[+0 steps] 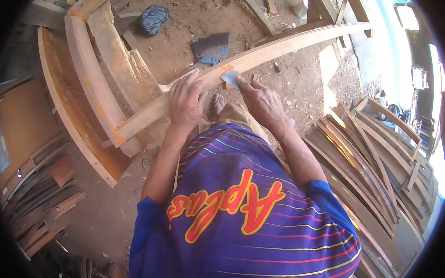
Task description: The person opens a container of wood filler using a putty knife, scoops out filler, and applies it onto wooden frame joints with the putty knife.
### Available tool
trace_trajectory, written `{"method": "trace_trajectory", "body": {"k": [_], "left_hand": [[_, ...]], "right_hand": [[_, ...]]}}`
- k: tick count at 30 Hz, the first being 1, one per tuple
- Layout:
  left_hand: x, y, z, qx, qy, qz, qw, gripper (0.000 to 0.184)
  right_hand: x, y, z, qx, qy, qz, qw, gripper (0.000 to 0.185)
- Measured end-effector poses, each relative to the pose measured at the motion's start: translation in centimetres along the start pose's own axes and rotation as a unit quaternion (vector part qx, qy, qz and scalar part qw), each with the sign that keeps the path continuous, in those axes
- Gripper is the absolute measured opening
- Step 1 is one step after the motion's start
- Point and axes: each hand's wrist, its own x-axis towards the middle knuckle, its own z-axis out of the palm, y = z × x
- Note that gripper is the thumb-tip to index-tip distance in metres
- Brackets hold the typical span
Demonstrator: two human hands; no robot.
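A long, pale wooden beam (278, 52) runs across in front of me, with an orange patch of filler on its face. My left hand (185, 102) grips the beam left of that patch, fingers over its top. Between the thumb and fingers of my right hand (261, 99) is a flat grey putty scraper (230, 80). Its blade lies against the beam at the lower edge of the orange patch. The beam's left end meets a curved wooden frame (90, 75), which has orange smears at the joint.
A blue-edged dustpan (214, 55) and a black plastic bag (153, 20) lie on the dirt floor beyond the beam. Stacked timber (361, 168) fills the right side. More wood pieces (48, 213) are piled at left. A white bucket (301, 10) stands at the back.
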Motion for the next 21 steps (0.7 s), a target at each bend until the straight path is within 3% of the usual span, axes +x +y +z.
{"method": "trace_trajectory", "body": {"k": [6,10,13,16,19,21], "left_hand": [[0.0,0.0,0.1,0.011,-0.006,0.001,1.000,0.042],[-0.1,-0.1,0.5,0.014,-0.009,0.024,1.000,0.043],[0.3,0.0,0.2,0.023,-0.020,0.021,0.999,0.049],[0.4,0.3,0.3,0.018,-0.019,0.004,1.000,0.052],[0.8,0.6,0.5,0.006,-0.008,-0.010,1.000,0.060],[1.6,1.7,0.3,-0.008,-0.043,-0.098,0.994,0.071]], "right_hand": [[0.2,-1.5,-3.3,0.019,-0.039,0.031,0.999,0.046],[0.1,-0.5,-1.3,0.016,-0.031,-0.010,0.999,0.045],[-1.9,0.1,-2.7,0.001,-0.042,0.046,0.998,0.042],[-3.9,3.5,-3.3,0.073,-0.003,0.086,0.994,0.040],[-4.4,8.6,-2.5,0.145,0.142,0.187,0.961,0.042],[-4.1,12.1,-2.0,0.151,0.186,0.192,0.952,0.043]]}}
